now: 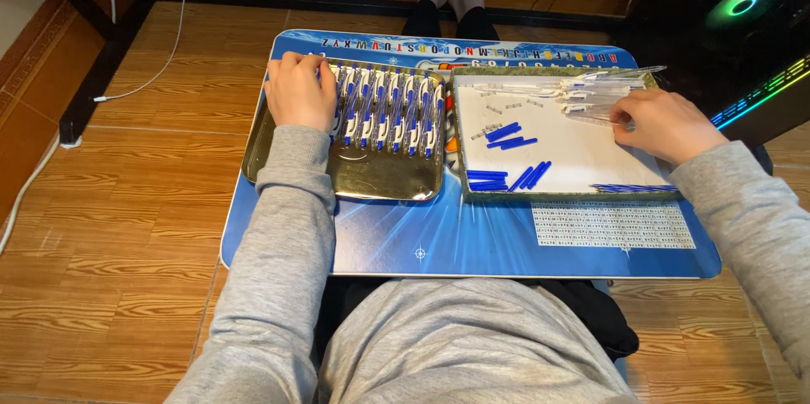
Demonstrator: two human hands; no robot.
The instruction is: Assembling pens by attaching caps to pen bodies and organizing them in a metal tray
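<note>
Left hand (pixel 299 90) lay curled, palm down, on the left end of the pen row (pixel 388 109); fingers touched the first pens, grip on any one couldn't be told. Pens were white and clear with blue grips, lined up side by side, upright in view, across the upper half of a metal tray (pixel 371 176). Lower half of that tray was bare, reflective.

Right hand (pixel 662 124) was closed loosely over clear pen barrels (pixel 591 88) piled at the top right of a white tray (pixel 574 159). Same tray held loose blue caps (pixel 506 136) mid-left and lower-left, small springs (pixel 498 105) up top, blue refills (pixel 633 188) along the bottom right edge.

Both trays sat touching, side by side, on a blue tabletop (pixel 456 235). Coloured alphabet strip ran along its far edge, a white printed grid panel (pixel 616 227) sat at near right. Near strip of tabletop was open; wood floor (pixel 126 244) on the left, a lit computer case (pixel 734 8) close at far right.
</note>
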